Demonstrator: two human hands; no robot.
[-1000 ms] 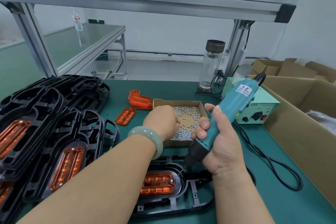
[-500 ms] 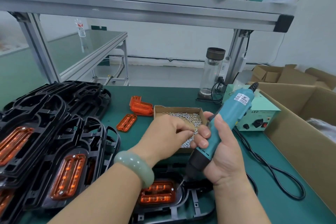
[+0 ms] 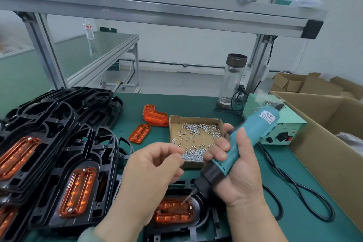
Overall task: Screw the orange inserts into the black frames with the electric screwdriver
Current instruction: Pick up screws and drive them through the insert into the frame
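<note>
Over the ribbed orange insert (image 3: pixel 174 213), right hand (image 3: pixel 239 173) grips cylindrical screwdriver (image 3: pixel 251 137).

Soft, even light from overhead fills the scene, bright and without harsh shadows; only faint shade lies on the green mat (image 3: pixel 176 104). The far wall (image 3: pixel 186 49) looks slightly washed out. The screws (image 3: pixel 196 133) glint, and the orange inserts (image 3: pixel 77 192) at left carry small highlights. The electric screwdriver (image 3: pixel 253 139) is crisp, the left hand (image 3: pixel 155 169) a little smeared. The shelf beam (image 3: pixel 176 15) bows with wide-angle distortion, and the things above it are blurred.
</note>
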